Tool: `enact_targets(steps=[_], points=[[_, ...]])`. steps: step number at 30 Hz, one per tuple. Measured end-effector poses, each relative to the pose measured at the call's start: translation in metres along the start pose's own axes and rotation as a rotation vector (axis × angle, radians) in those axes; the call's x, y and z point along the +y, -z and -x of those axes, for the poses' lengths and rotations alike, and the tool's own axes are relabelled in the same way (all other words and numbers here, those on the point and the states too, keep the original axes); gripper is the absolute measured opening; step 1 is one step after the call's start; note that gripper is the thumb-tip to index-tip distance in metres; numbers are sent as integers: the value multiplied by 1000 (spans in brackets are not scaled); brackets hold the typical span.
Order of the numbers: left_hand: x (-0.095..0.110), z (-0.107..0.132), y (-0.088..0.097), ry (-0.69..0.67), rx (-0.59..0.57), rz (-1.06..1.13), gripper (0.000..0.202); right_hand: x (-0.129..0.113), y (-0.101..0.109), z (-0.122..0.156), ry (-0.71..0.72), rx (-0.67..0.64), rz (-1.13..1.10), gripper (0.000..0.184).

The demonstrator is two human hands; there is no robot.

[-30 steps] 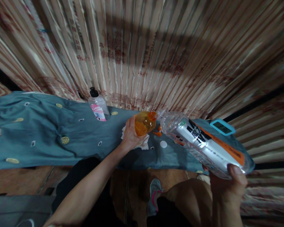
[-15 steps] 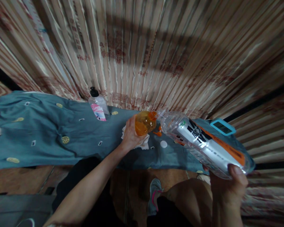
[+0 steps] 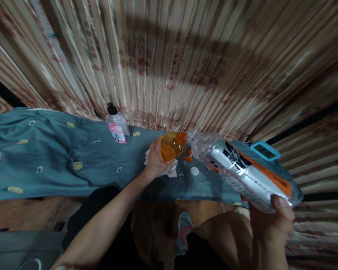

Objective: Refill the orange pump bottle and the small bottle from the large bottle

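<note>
My left hand (image 3: 155,159) is wrapped round a small orange bottle (image 3: 173,145), tipped so its neck points right. In my right hand (image 3: 273,215) is a large clear plastic bottle (image 3: 238,168) with a silver, black and orange label, gripped near its base and tilted down to the left. The two bottle mouths meet, or nearly so; I cannot tell whether they touch. A crumpled white tissue (image 3: 172,170) lies under my left hand. Just below the mouths are a small orange piece (image 3: 188,156) and a round white cap (image 3: 194,171) on the cloth.
A pump bottle (image 3: 117,125) with a pink and white label stands at the back left of the blue-green cloth (image 3: 95,161). A light-blue framed digital display (image 3: 265,150) is at the right end. A pleated curtain (image 3: 163,67) hangs directly behind.
</note>
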State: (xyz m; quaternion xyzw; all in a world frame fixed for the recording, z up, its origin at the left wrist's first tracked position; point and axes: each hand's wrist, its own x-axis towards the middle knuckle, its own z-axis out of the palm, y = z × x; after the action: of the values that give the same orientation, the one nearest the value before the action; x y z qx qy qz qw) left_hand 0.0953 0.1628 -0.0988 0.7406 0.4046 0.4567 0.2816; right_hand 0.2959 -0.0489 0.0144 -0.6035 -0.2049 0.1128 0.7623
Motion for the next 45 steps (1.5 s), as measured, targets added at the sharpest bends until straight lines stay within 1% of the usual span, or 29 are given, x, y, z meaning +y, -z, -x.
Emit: enact_targets(steps=[10, 18, 28, 31, 37, 45], points=[[1, 0, 1, 1, -7, -3, 99, 4, 6, -2, -15, 8, 12, 70], [2, 0, 1, -6, -2, 2, 100, 1, 2, 0, 18, -27, 5, 66], [1, 0, 1, -9, -4, 3, 100, 2, 2, -2, 17, 4, 3, 68], [1, 0, 1, -16, -3, 1, 99, 3, 3, -2, 25, -11, 3, 68], [-2, 0, 0, -33, 6, -2, 100, 3, 5, -1, 35, -23, -16, 60], [-4, 0, -1, -40, 4, -1, 102, 2, 3, -2, 24, 10, -9, 64]])
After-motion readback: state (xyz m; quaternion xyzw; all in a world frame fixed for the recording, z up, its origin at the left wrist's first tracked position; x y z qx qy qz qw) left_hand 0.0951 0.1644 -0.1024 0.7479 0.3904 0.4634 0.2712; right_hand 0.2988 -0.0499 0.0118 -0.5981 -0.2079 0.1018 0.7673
